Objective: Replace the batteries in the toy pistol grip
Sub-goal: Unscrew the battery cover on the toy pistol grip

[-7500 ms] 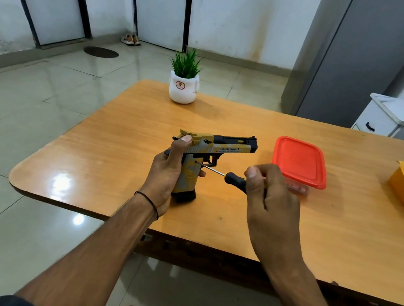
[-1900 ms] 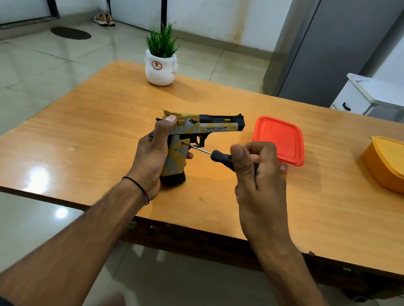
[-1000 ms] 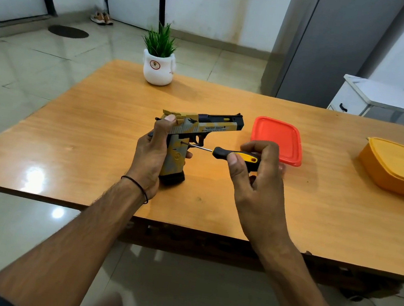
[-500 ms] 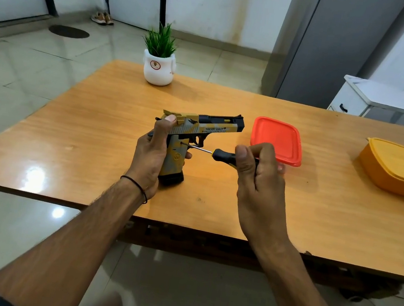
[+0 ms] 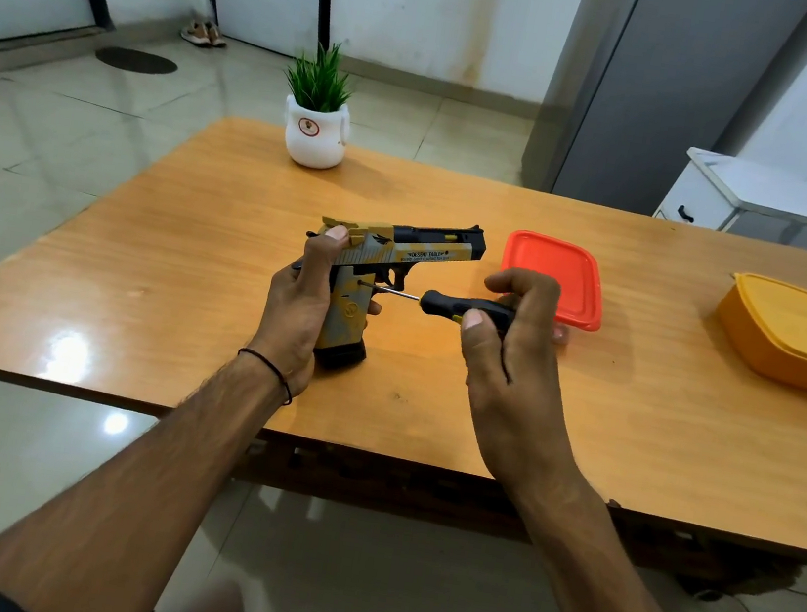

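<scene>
Rolled a little further round in the right hand point(image 5: 510, 341), the screwdriver point(image 5: 463, 308) stays pinched in its fingers, tip in the grip screw of the toy pistol point(image 5: 385, 272) clasped upright on the table point(image 5: 188, 275) by the left hand point(image 5: 301, 301); unscrewing seems underway, needing more turns.

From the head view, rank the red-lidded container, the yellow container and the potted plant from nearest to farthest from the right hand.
1. Red-lidded container: just behind the right hand, which partly overlaps it in the picture.
2. Yellow container: far out to the right, near the table's edge.
3. Potted plant: at the far side of the table, back and to the left.
</scene>
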